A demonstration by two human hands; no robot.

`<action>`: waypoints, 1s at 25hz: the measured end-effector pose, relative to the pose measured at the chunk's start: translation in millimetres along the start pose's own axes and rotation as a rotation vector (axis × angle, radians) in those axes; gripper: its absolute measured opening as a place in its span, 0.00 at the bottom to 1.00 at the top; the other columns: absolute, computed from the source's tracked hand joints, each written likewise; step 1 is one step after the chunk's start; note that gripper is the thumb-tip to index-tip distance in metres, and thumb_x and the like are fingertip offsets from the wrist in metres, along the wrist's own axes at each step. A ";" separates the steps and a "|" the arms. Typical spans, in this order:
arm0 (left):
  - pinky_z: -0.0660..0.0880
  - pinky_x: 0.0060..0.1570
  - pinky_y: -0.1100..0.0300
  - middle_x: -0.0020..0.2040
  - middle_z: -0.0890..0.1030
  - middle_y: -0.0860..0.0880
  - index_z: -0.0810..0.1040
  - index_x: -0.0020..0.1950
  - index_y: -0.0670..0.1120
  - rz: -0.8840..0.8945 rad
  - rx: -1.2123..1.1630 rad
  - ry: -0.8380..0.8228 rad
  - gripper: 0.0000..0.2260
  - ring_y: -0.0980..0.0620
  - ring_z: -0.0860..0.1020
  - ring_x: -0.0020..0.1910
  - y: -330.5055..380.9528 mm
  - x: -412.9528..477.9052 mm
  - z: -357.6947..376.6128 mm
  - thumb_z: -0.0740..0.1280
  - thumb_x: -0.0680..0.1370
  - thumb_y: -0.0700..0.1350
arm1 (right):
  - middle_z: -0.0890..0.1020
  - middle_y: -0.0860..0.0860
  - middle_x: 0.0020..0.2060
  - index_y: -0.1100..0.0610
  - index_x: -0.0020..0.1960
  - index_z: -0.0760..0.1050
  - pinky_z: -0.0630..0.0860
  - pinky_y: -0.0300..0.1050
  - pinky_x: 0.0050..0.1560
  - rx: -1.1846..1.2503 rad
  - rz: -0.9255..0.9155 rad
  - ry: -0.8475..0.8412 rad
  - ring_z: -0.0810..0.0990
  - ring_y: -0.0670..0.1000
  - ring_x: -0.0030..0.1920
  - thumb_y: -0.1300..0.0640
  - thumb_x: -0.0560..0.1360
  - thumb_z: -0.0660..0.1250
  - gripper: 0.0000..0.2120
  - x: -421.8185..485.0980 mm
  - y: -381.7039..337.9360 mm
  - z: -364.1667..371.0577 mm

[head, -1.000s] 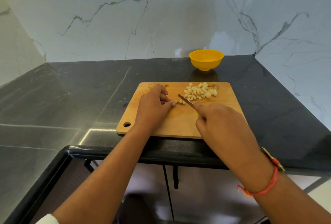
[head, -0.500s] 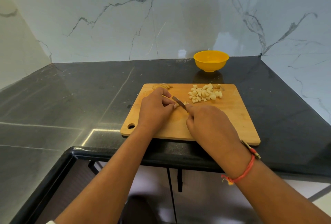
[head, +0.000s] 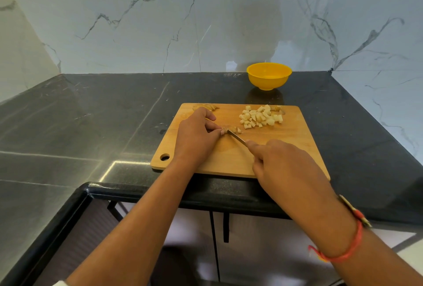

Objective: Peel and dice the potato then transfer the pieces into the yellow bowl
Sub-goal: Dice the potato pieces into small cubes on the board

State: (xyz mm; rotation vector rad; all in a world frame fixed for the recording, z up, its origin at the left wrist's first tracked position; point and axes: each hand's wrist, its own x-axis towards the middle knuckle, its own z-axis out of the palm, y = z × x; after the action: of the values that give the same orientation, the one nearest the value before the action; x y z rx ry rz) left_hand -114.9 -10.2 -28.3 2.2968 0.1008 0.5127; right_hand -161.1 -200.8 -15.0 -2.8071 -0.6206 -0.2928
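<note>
Wooden cutting board lying flat on the black stone worktop, hanging hole at its near left corner. Left hand resting on the board's left part, grip pinched with curled fingertips on a small remaining strip of potato, partly cut, with a couple of pieces loose at its right end. Right hand over the board's near right part, grip clenched around a knife; handle hidden inside the fist, only the slim blade showing, index finger stretched along its back. Blade pointing up and left, tip meeting the potato strip right beside the left fingertips. Heap of diced potato pieces on the far right part of the board, well apart from both hands, pale cubes touching one another. Pile of peelings at the far left edge of the board, just beyond the left hand. Yellow bowl upright on the worktop past the board's far edge, near the marble wall, apart from the board; no potato visible inside. Red-orange thread bracelet around the right wrist. Cabinet fronts visible below the worktop edge.
</note>
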 end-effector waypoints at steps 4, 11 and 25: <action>0.71 0.44 0.73 0.43 0.84 0.55 0.77 0.55 0.50 -0.013 -0.016 -0.017 0.13 0.63 0.80 0.43 -0.4 0.5 -1.5 0.76 0.73 0.47 | 0.72 0.45 0.41 0.41 0.78 0.60 0.74 0.41 0.40 -0.002 0.022 0.054 0.74 0.47 0.40 0.52 0.84 0.54 0.23 -8.7 0.7 -13.6; 0.72 0.44 0.74 0.42 0.84 0.57 0.77 0.58 0.50 -0.028 -0.028 -0.046 0.14 0.63 0.80 0.43 -3.0 1.0 -4.2 0.75 0.74 0.46 | 0.78 0.46 0.49 0.44 0.74 0.69 0.75 0.43 0.46 0.084 0.013 0.155 0.77 0.47 0.46 0.51 0.82 0.57 0.21 13.6 -15.4 6.0; 0.69 0.39 0.78 0.39 0.84 0.57 0.77 0.52 0.51 -0.029 -0.010 0.004 0.11 0.67 0.80 0.40 -3.1 1.5 -2.6 0.75 0.73 0.45 | 0.79 0.51 0.52 0.47 0.75 0.67 0.76 0.48 0.50 0.089 0.003 0.068 0.78 0.53 0.51 0.55 0.83 0.56 0.21 39.9 -24.4 20.1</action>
State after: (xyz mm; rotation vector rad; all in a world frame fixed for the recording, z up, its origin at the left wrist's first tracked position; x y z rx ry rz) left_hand -114.3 -5.9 -28.5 2.2809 0.1329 0.5017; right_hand -133.5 -158.2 -19.3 -2.7005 -0.5989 -0.3495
